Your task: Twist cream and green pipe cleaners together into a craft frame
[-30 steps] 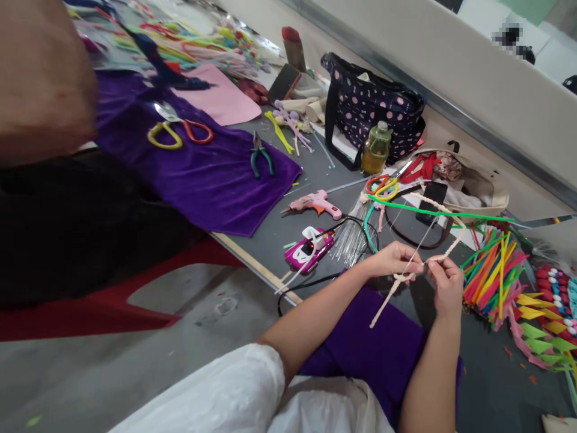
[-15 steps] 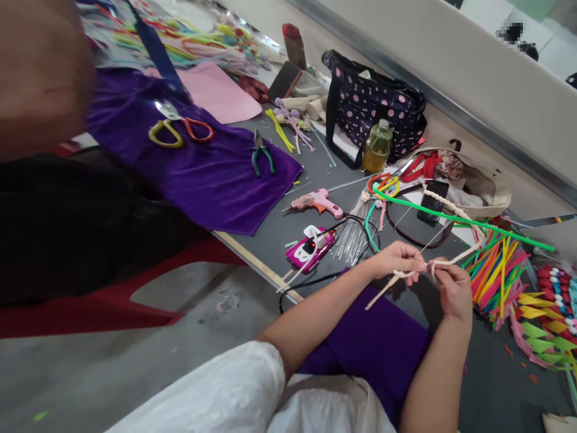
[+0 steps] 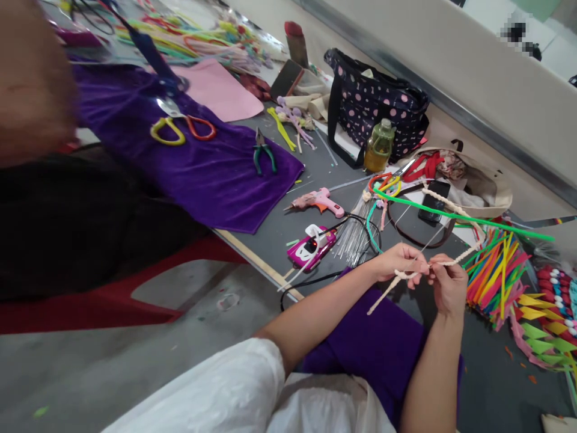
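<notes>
Between my fingertips is a cream, twisted pipe cleaner [image 3: 383,298], pinched by both hands just above the purple cloth on my lap. My left hand [image 3: 402,263] grips it near a small loop, and one straight end hangs down to the left. My right hand [image 3: 449,284] pinches it close beside the left fingertips; the exact join is hidden by the fingers. From there a long bent length runs up and right over the table. A bright green pipe cleaner [image 3: 455,214] lies across behind the hands. Thin clear sticks [image 3: 354,239] lie to their left.
A pink glue gun [image 3: 322,201], a magenta power strip [image 3: 311,248] with cords, green-handled pliers [image 3: 264,155] and scissors [image 3: 174,127] are on the left. Behind stand a dotted bag [image 3: 376,105] and bottle [image 3: 379,146]. Colourful strips [image 3: 498,270] lie right. Another person's arm [image 3: 33,90] is at upper left.
My right hand has shifted slightly left, its fingertips closer to the left hand's. Both still pinch the cream pipe cleaner. The other person's arm at upper left has moved a little left.
</notes>
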The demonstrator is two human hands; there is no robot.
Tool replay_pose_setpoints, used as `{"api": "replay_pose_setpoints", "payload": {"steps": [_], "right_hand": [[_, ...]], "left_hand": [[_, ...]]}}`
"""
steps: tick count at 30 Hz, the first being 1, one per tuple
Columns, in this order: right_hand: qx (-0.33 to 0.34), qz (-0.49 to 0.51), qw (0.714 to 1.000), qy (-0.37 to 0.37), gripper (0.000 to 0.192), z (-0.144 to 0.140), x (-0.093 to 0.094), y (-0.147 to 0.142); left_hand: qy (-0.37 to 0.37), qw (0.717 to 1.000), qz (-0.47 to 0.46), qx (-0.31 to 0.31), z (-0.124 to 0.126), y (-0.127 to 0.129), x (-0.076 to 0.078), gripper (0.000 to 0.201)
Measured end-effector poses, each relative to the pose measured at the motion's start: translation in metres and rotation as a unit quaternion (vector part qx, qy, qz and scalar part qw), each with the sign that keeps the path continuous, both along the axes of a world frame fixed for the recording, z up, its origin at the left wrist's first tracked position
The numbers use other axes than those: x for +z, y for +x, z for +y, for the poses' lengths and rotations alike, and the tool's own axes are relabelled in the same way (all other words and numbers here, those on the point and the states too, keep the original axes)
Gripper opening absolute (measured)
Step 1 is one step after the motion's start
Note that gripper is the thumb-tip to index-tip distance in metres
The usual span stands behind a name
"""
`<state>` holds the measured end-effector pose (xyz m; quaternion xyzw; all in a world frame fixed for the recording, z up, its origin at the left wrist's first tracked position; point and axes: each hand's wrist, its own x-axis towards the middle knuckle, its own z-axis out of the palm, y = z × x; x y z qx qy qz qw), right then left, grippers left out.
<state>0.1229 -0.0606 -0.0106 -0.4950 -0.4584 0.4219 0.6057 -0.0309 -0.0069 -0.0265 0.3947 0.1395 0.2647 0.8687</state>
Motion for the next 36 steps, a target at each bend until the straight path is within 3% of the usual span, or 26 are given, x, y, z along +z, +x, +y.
{"api": "replay_pose_setpoints", "payload": {"steps": [6, 10, 23, 29, 36], "right_hand": [[-0.013, -0.012, 0.999, -0.044, 0.018, -0.002, -0.002, 0.009], [0.02, 0.006, 0.997, -0.073, 0.019, -0.003, 0.0, 0.007], [0.042, 0.022, 0.995, -0.083, 0.023, -0.008, -0.001, 0.008], [-0.008, 0.003, 1.0, -0.019, 0.019, -0.001, -0.003, 0.002], [-0.012, -0.041, 0.997, 0.058, 0.019, 0.003, -0.001, -0.007]], "left_hand": [[-0.007, 0.999, 0.003, 0.033, 0.002, 0.0, -0.002, 0.043], [-0.02, 0.998, -0.011, 0.054, 0.002, 0.0, -0.002, 0.042], [-0.047, 0.998, -0.032, 0.018, -0.002, 0.0, 0.0, 0.042], [-0.039, 0.999, -0.035, 0.013, -0.003, 0.001, 0.001, 0.042], [-0.045, 0.999, -0.023, 0.002, -0.006, 0.003, 0.004, 0.045]]}}
